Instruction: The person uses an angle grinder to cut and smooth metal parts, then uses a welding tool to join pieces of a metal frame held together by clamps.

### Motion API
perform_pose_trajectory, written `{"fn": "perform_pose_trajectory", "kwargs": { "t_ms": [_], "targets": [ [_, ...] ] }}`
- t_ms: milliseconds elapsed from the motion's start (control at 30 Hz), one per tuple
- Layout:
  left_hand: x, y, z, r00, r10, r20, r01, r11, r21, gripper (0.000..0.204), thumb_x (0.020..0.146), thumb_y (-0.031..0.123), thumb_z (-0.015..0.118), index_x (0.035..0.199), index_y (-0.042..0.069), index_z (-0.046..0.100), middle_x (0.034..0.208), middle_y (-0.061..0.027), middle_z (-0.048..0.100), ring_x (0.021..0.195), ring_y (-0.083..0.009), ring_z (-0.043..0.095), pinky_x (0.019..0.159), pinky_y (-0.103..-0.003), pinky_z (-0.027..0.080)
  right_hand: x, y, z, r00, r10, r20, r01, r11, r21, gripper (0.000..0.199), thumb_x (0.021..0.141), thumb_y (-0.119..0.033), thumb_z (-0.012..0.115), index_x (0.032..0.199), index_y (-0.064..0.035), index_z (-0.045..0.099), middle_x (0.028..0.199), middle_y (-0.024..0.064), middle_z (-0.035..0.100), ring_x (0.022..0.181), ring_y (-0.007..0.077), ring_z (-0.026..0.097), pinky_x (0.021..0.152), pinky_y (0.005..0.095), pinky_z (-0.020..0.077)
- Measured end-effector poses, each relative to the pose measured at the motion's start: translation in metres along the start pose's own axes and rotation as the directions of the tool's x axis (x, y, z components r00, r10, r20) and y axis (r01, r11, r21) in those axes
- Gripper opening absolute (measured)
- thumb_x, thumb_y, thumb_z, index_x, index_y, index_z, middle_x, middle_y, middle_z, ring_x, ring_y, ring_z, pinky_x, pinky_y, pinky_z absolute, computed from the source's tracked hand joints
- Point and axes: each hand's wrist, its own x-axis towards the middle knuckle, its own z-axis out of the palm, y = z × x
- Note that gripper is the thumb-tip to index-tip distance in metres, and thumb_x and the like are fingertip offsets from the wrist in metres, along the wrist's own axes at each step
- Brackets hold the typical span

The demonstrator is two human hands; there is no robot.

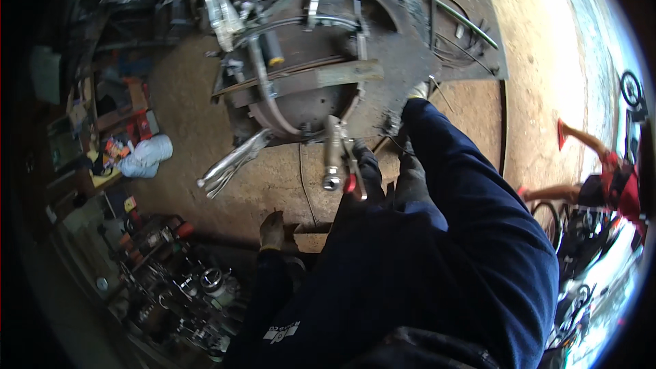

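Observation:
My left hand [272, 232], in a pale work glove, hangs low at my left side, away from the bench; its fingers are too small and dim to read. My right hand [417, 91], also gloved, reaches to the right edge of the metal worktable [410, 48], close to a thin metal rod [441, 93]. The sleeve hides most of its fingers. On the table lies a bent metal hoop [263, 75], held by several locking clamps, among them a silver clamp [236, 158] at the near left and another clamp [333, 154] at the near edge.
A flat bar [314, 82] crosses the hoop, beside a dark cylinder with a yellow end [272, 49]. Rods and coiled wire lie on a sheet [471, 34] at right. Machine parts [198, 287] crowd the lower left. A person in red [618, 181] is at far right, near bicycles.

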Motion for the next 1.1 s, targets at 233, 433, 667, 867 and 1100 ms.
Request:
{"fn": "perform_pose_trajectory", "kwargs": {
  "t_ms": [233, 433, 667, 867, 1100],
  "targets": [
    [-0.032, 0.051, -0.006, 0.988, -0.135, 0.080, 0.147, 0.974, -0.174, 0.040, 0.102, 0.035, 0.063, 0.122, 0.002, 0.071, 0.089, -0.0055, 0.066, 0.068, -0.0163, 0.066, 0.065, -0.035, 0.057, 0.005, 0.010, 0.002, 1.000, -0.014, -0.006, 0.014, 0.999, 0.048, 0.070, 0.090, -0.036, 0.072, 0.146, -0.0013, 0.049, 0.145, 0.0186, 0.057, 0.135, 0.0338, 0.058, 0.108, 0.0426, 0.0509],
    [-0.051, 0.036, -0.006, 0.983, -0.168, 0.075, 0.179, 0.967, -0.179, 0.038, 0.102, 0.034, 0.063, 0.122, 0.002, 0.071, 0.089, -0.0063, 0.066, 0.067, -0.0164, 0.065, 0.064, -0.033, 0.057, -0.039, -0.009, -0.062, 0.999, -0.028, 0.027, 0.024, 0.990, 0.136, 0.089, 0.076, -0.048, 0.084, 0.146, -0.0086, 0.045, 0.144, 0.0228, 0.056, 0.131, 0.0362, 0.060, 0.107, 0.0460, 0.0512],
    [-0.033, 0.061, -0.004, 0.993, -0.054, 0.108, 0.068, 0.990, -0.127, 0.039, 0.103, 0.034, 0.061, 0.125, 0.003, 0.070, 0.094, -0.0078, 0.068, 0.069, -0.0170, 0.067, 0.065, -0.032, 0.057, 0.088, 0.043, 0.039, 0.984, -0.110, -0.138, 0.132, 0.978, 0.163, 0.086, 0.077, -0.046, 0.083, 0.143, -0.0072, 0.046, 0.144, 0.0236, 0.057, 0.129, 0.0382, 0.062, 0.106, 0.0465, 0.0512],
    [-0.040, 0.044, 0.006, 0.992, -0.066, 0.110, 0.083, 0.983, -0.162, 0.040, 0.103, 0.035, 0.060, 0.127, 0.005, 0.070, 0.095, -0.0083, 0.069, 0.070, -0.0173, 0.068, 0.064, -0.033, 0.058, 0.009, -0.007, -0.013, 0.994, -0.105, 0.025, 0.098, 0.974, 0.206, 0.094, 0.072, -0.044, 0.088, 0.145, -0.0058, 0.044, 0.145, 0.0233, 0.056, 0.131, 0.0375, 0.060, 0.107, 0.0453, 0.0512],
    [-0.045, 0.070, -0.002, 0.993, -0.061, 0.100, 0.071, 0.993, -0.099, 0.040, 0.103, 0.036, 0.060, 0.123, 0.002, 0.070, 0.092, -0.0089, 0.069, 0.070, -0.0178, 0.069, 0.064, -0.033, 0.057, 0.037, -0.004, 0.030, 0.992, -0.113, -0.051, 0.122, 0.964, 0.235, 0.107, 0.063, -0.048, 0.093, 0.148, -0.0065, 0.043, 0.145, 0.0214, 0.054, 0.132, 0.0367, 0.059, 0.107, 0.0468, 0.0515]
  ]
}}
